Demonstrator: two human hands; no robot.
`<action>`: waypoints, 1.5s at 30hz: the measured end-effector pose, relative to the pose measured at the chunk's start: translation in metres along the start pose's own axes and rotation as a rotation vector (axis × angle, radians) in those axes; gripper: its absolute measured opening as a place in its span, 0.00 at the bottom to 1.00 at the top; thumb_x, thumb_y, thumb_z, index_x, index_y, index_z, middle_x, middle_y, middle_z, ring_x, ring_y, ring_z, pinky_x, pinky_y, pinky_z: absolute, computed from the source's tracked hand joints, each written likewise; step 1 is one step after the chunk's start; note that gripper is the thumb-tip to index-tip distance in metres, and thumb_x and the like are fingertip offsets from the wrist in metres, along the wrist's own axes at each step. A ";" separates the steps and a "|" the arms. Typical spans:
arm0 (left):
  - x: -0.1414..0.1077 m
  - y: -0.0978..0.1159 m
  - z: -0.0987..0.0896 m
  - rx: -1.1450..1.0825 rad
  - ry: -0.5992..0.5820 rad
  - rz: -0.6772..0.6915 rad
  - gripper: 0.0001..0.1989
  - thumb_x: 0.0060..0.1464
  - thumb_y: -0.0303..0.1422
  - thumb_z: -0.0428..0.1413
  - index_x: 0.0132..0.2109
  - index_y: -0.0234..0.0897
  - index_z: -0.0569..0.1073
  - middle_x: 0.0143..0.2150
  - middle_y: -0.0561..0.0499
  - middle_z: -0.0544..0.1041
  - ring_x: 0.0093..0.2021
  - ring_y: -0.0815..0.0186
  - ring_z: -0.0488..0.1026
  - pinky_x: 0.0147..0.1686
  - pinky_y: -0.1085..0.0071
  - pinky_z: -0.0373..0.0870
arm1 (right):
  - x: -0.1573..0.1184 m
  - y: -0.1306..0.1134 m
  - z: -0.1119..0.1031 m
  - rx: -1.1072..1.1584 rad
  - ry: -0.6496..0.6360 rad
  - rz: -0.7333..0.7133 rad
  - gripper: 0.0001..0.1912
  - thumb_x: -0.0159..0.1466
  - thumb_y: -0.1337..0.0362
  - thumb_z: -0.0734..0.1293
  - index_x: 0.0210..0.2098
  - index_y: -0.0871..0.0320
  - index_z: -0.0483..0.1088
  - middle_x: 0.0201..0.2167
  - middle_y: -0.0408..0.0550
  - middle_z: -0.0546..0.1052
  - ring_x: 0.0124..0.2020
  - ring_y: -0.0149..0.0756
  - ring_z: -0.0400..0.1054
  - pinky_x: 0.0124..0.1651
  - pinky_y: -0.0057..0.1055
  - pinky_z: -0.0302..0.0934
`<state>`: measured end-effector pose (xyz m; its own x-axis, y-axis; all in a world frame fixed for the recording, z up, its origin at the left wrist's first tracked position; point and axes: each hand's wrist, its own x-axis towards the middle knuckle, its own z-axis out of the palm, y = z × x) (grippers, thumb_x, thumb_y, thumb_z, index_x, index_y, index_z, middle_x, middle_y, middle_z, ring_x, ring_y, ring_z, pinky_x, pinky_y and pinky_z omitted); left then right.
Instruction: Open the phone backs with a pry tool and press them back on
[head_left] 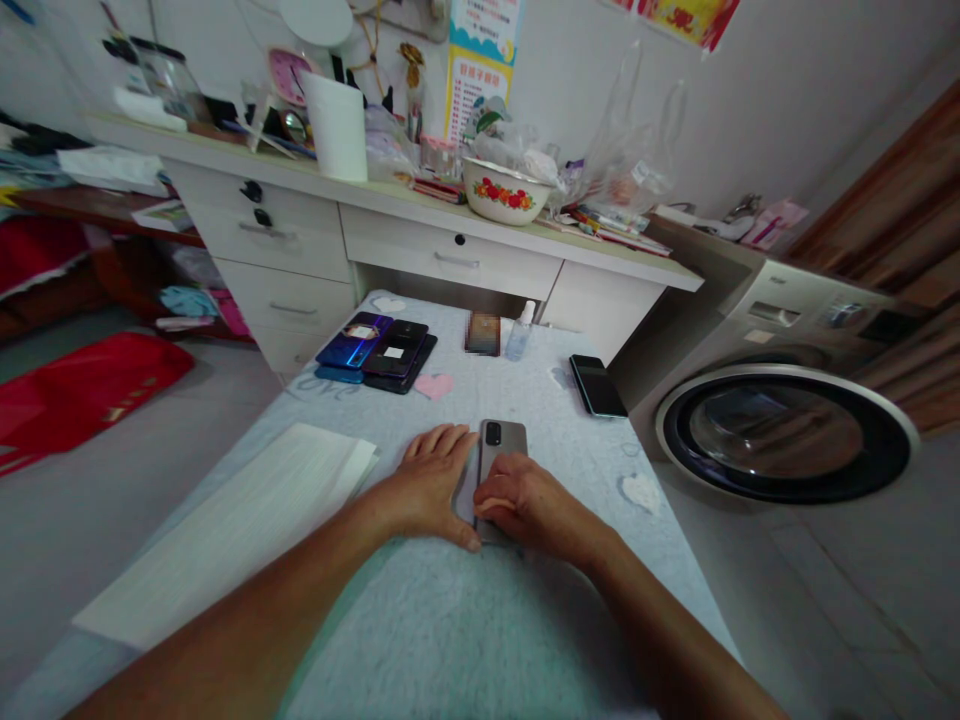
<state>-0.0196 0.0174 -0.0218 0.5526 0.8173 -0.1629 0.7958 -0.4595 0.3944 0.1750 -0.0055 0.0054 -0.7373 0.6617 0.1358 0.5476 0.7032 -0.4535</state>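
A grey smartphone (513, 437) lies back up on the cloth-covered table, its dark camera block at the top left. My left hand (435, 485) rests along the phone's left side, fingers stretched out and thumb near its lower edge. On the phone's back, my right hand (525, 505) presses with curled fingers. A small pale orange edge shows by those fingers, but what it is I cannot make out. Beyond my hands stands a clear spray bottle (519, 335) with a white cap, beside a small brownish, blurred-out rectangle (482, 334).
Several phones (382, 350) lie stacked at the far left of the table. Another dark phone (598, 386) lies at the right. Folded white paper (240, 530) sits left of my arm. A desk (450, 255) stands behind, a washing machine (780, 400) at right.
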 end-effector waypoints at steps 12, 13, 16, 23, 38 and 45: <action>-0.001 -0.002 0.000 0.009 -0.002 0.011 0.64 0.27 0.59 0.63 0.68 0.35 0.50 0.71 0.34 0.45 0.70 0.40 0.40 0.63 0.46 0.43 | 0.004 0.027 0.016 -0.151 0.254 0.292 0.08 0.66 0.65 0.63 0.37 0.58 0.75 0.32 0.48 0.70 0.37 0.37 0.62 0.41 0.33 0.56; -0.001 -0.002 0.000 0.014 -0.008 0.008 0.64 0.27 0.59 0.63 0.68 0.35 0.50 0.71 0.34 0.45 0.70 0.40 0.39 0.64 0.47 0.43 | 0.004 0.028 0.016 -0.145 0.253 0.293 0.08 0.66 0.65 0.63 0.37 0.58 0.75 0.32 0.48 0.69 0.37 0.37 0.61 0.41 0.33 0.55; 0.000 -0.003 0.001 0.025 -0.021 0.009 0.65 0.27 0.60 0.63 0.69 0.35 0.49 0.72 0.34 0.43 0.70 0.41 0.38 0.64 0.48 0.42 | 0.000 0.029 0.013 -0.093 0.216 0.260 0.09 0.66 0.66 0.63 0.34 0.59 0.75 0.31 0.48 0.69 0.35 0.36 0.61 0.40 0.32 0.55; 0.001 -0.003 0.000 0.018 -0.020 0.002 0.65 0.27 0.59 0.64 0.69 0.36 0.49 0.72 0.35 0.43 0.70 0.41 0.38 0.64 0.47 0.41 | -0.012 0.019 -0.002 0.048 0.058 0.108 0.09 0.65 0.66 0.64 0.30 0.58 0.74 0.30 0.45 0.70 0.35 0.33 0.62 0.41 0.30 0.56; 0.002 -0.003 0.000 0.038 -0.029 0.002 0.65 0.27 0.60 0.63 0.69 0.35 0.49 0.72 0.35 0.44 0.70 0.40 0.38 0.64 0.48 0.42 | -0.017 0.028 -0.004 0.060 0.132 0.228 0.04 0.60 0.70 0.68 0.33 0.56 0.75 0.31 0.44 0.72 0.37 0.34 0.64 0.43 0.31 0.57; 0.002 -0.007 0.003 0.007 -0.008 0.027 0.65 0.27 0.62 0.62 0.69 0.37 0.49 0.72 0.35 0.44 0.70 0.39 0.38 0.64 0.46 0.42 | -0.007 0.041 0.010 -0.097 0.268 0.332 0.06 0.65 0.66 0.65 0.36 0.57 0.75 0.32 0.47 0.70 0.37 0.37 0.62 0.41 0.32 0.56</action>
<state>-0.0229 0.0211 -0.0279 0.5761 0.8017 -0.1595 0.7822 -0.4840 0.3924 0.1981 0.0161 -0.0229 -0.3937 0.8911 0.2259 0.7814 0.4538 -0.4283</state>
